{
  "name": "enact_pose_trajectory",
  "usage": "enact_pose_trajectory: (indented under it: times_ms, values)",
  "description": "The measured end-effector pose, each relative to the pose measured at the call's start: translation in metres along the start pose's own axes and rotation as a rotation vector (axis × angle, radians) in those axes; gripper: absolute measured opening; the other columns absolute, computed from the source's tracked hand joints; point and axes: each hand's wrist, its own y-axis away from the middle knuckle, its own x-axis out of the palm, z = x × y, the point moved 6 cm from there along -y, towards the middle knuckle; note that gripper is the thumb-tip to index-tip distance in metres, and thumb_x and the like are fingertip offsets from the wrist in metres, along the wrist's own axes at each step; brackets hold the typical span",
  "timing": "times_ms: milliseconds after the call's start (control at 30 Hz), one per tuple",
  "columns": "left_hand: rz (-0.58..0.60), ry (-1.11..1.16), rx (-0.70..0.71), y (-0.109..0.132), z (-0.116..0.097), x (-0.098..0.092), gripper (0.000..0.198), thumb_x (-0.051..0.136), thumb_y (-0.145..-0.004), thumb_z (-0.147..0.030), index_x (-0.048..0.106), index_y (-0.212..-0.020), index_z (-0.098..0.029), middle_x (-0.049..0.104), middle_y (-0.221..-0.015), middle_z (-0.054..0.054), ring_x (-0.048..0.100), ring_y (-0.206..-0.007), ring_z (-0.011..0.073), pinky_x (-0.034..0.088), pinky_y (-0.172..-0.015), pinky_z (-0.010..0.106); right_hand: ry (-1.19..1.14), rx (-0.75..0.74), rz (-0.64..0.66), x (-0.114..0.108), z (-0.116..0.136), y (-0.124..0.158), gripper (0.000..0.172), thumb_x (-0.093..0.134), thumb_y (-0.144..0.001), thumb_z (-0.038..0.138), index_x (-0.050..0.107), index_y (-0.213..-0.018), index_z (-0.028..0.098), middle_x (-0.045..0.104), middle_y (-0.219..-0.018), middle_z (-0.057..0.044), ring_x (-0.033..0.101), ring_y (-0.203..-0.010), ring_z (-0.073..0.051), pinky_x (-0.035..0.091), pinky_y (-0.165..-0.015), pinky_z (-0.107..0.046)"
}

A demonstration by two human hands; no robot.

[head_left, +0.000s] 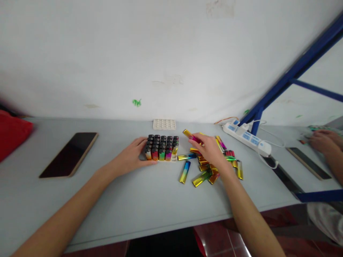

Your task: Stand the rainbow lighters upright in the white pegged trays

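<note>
Rows of black-topped lighters [162, 148] with bright metallic bodies stand upright in a white tray [174, 159]. A bare slot shows at the tray's front right corner. My left hand [135, 153] is curled round the left side of this block, thumb at the front and fingers behind. Pinched in my right hand [207, 144], to the right of the tray, is a shiny gold-and-pink lighter casing [190, 135]. Below that hand lies a loose pile of similar casings [205, 175], gold, green and orange. A blue-and-gold casing [184, 172] lies apart from the pile, nearer the front.
An empty white slotted tray [164, 124] lies against the wall. A dark phone [69, 155] rests at left, near a red item [13, 134]. On the right are a power strip [246, 137] with cables, a blue metal frame [284, 84], and another person's hands [325, 141].
</note>
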Motion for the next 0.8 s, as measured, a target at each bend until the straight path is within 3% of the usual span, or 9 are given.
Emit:
enact_pose_trajectory:
  times_ms: [133, 267, 367, 433, 500, 633, 700, 800]
  values:
    - [-0.013, 0.000, 0.012, 0.001, -0.002, -0.001, 0.091, 0.083, -0.090, -0.092, 0.074, -0.154, -0.028, 0.072, -0.167, 0.017, 0.067, -0.157, 0.0447, 0.054, -0.139, 0.064, -0.256, 0.116, -0.111, -0.006, 0.001, 0.000, 0.045, 0.063, -0.119, 0.058, 0.083, -0.139, 0.025, 0.077, -0.089, -0.003, 0.065, -0.079, -0.023, 0.051, -0.076, -0.035]
    - [-0.014, 0.008, 0.006, 0.002, -0.002, 0.000, 0.093, 0.082, -0.090, -0.093, 0.072, -0.155, -0.027, 0.072, -0.166, 0.016, 0.067, -0.156, 0.0444, 0.053, -0.140, 0.063, -0.578, 0.240, -0.153, 0.005, -0.002, -0.002, 0.057, 0.083, -0.099, 0.079, 0.083, -0.114, 0.024, 0.058, -0.073, 0.004, 0.048, -0.068, -0.018, 0.040, -0.063, -0.031]
    - [-0.010, 0.015, 0.002, 0.002, -0.002, 0.000, 0.093, 0.081, -0.089, -0.094, 0.072, -0.153, -0.028, 0.072, -0.166, 0.015, 0.067, -0.156, 0.0452, 0.053, -0.140, 0.061, -0.774, 0.270, -0.155, 0.018, 0.000, -0.005, 0.067, 0.089, -0.086, 0.090, 0.074, -0.095, 0.025, 0.063, -0.080, 0.001, 0.055, -0.075, -0.018, 0.049, -0.069, -0.031]
    - [-0.013, 0.016, 0.002, 0.002, -0.004, -0.002, 0.090, 0.082, -0.090, -0.093, 0.073, -0.153, -0.029, 0.073, -0.166, 0.014, 0.068, -0.156, 0.0456, 0.053, -0.140, 0.062, -0.892, 0.262, -0.114, 0.027, 0.006, -0.006, 0.072, 0.086, -0.085, 0.095, 0.067, -0.091, 0.026, 0.065, -0.084, 0.001, 0.058, -0.076, -0.018, 0.054, -0.072, -0.032]
    - [-0.014, 0.017, 0.006, 0.002, -0.005, -0.003, 0.088, 0.082, -0.090, -0.091, 0.074, -0.153, -0.031, 0.073, -0.166, 0.014, 0.068, -0.157, 0.0455, 0.053, -0.139, 0.064, -0.998, 0.259, -0.027, 0.035, 0.016, -0.005, 0.073, 0.081, -0.088, 0.098, 0.061, -0.092, 0.028, 0.060, -0.079, 0.003, 0.055, -0.069, -0.017, 0.054, -0.067, -0.032]
    - [-0.006, 0.020, 0.013, 0.001, -0.004, -0.003, 0.088, 0.082, -0.090, -0.092, 0.074, -0.153, -0.031, 0.074, -0.165, 0.015, 0.068, -0.156, 0.0453, 0.054, -0.139, 0.063, -1.080, 0.305, 0.109, 0.049, 0.031, -0.002, 0.072, 0.081, -0.089, 0.097, 0.057, -0.097, 0.030, 0.042, -0.068, 0.011, 0.029, -0.053, -0.011, 0.032, -0.048, -0.024]
    - [-0.006, 0.017, 0.006, 0.000, -0.002, -0.002, 0.093, 0.079, -0.090, -0.095, 0.073, -0.154, -0.028, 0.072, -0.167, 0.017, 0.066, -0.159, 0.0457, 0.053, -0.140, 0.062, -1.078, 0.357, 0.128, 0.055, 0.033, -0.002, 0.078, 0.078, -0.087, 0.103, 0.053, -0.087, 0.028, 0.032, -0.065, 0.012, 0.019, -0.053, -0.009, 0.019, -0.047, -0.023]
    - [-0.001, 0.007, 0.002, 0.000, 0.000, -0.002, 0.100, 0.077, -0.088, -0.099, 0.072, -0.155, -0.026, 0.071, -0.168, 0.018, 0.064, -0.161, 0.0463, 0.052, -0.141, 0.061, -1.060, 0.433, 0.090, 0.064, 0.029, -0.004, 0.087, 0.062, -0.089, 0.111, 0.039, -0.071, 0.029, 0.022, -0.060, 0.011, 0.014, -0.052, -0.009, 0.012, -0.047, -0.025]
